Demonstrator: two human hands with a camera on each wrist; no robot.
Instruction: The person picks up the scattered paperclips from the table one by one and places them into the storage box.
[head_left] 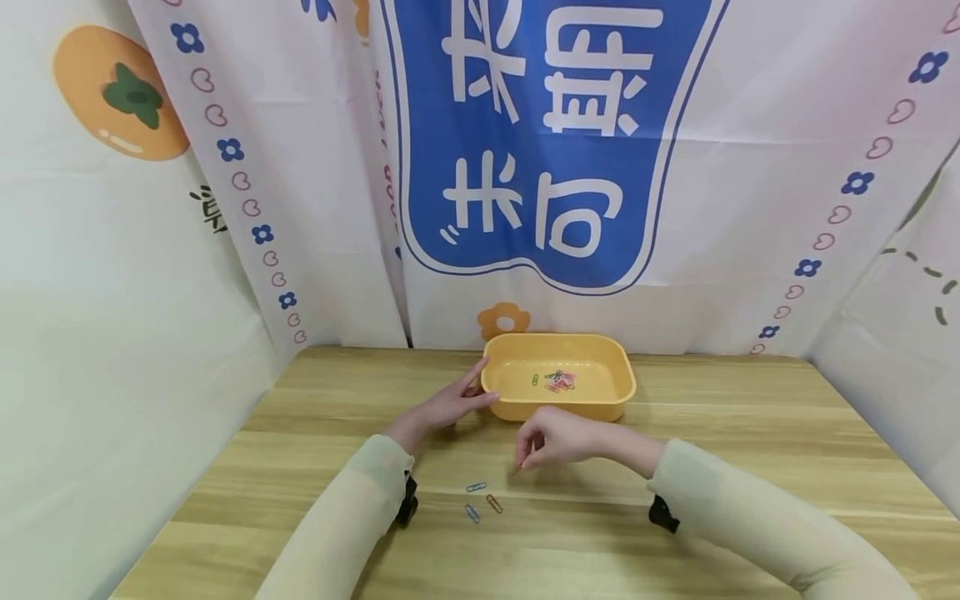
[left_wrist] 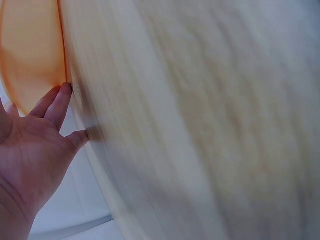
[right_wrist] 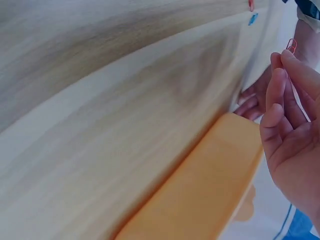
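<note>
Between thumb and fingertips my right hand (head_left: 558, 437) pinches a red paper clip (right_wrist: 292, 46), held just in front of the yellow plastic box (head_left: 558, 411). My left hand (head_left: 450, 402) touches the left end of that box with its fingers fairly straight and spread, as the left wrist view also shows at the box wall (left_wrist: 35, 50). Inside the box lie a small pile of paper clips (head_left: 559, 382), mostly pink and red, and a separate green clip (head_left: 536, 380). On the table are a blue clip (head_left: 476, 487), another blue clip (head_left: 472, 513) and a red-brown clip (head_left: 494, 503).
The wooden table (head_left: 300, 467) reaches back to a printed white curtain (head_left: 712, 250), and the box stands close to it. More white cloth (head_left: 135, 350) hangs along the left side. A dark strap (head_left: 663, 515) sits on the right wrist.
</note>
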